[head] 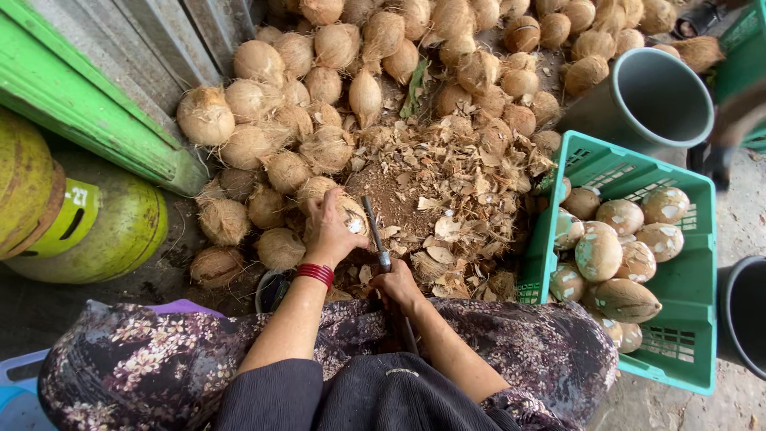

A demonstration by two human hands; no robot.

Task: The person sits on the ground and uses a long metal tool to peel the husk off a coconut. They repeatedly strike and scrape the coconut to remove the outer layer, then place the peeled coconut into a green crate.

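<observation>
Floral skirt [144, 359]; hands: fibrous coconut [349, 214], metal blade [375, 231].

The left hand [329, 227] grips a husked coconut [345, 215]; the right hand [396, 286] holds a metal blade [375, 235] against it. Beside them, a green crate [692, 351] holds peeled coconuts [614, 247].

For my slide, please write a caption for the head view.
Left hand grips a husked coconut; right hand holds a metal blade.

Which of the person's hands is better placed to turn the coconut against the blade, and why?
Probably the left. The left hand already grips the husked coconut from above, while the right hand is wrapped round the metal tool beside it.
</observation>
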